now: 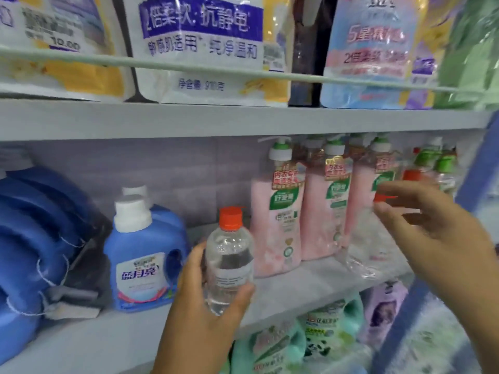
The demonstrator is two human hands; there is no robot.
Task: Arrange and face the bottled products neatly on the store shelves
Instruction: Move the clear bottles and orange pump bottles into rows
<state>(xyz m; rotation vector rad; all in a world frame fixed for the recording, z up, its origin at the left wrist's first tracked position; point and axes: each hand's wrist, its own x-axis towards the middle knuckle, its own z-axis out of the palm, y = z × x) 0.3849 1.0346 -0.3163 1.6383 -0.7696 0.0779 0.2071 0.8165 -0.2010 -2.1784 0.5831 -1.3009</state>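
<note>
Left hand (205,300) grips a clear plastic bottle with an orange cap (229,263), upright, just in front of the near edge of the grey middle shelf (310,279), between a blue detergent jug with white cap (143,255) on the left and a row of pink pump bottles (278,211) on the right. Right hand (432,233) is blurred, fingers curled at a second clear orange-capped bottle (364,247) tilted before the pink row; whether it pinches it I cannot tell.
</note>
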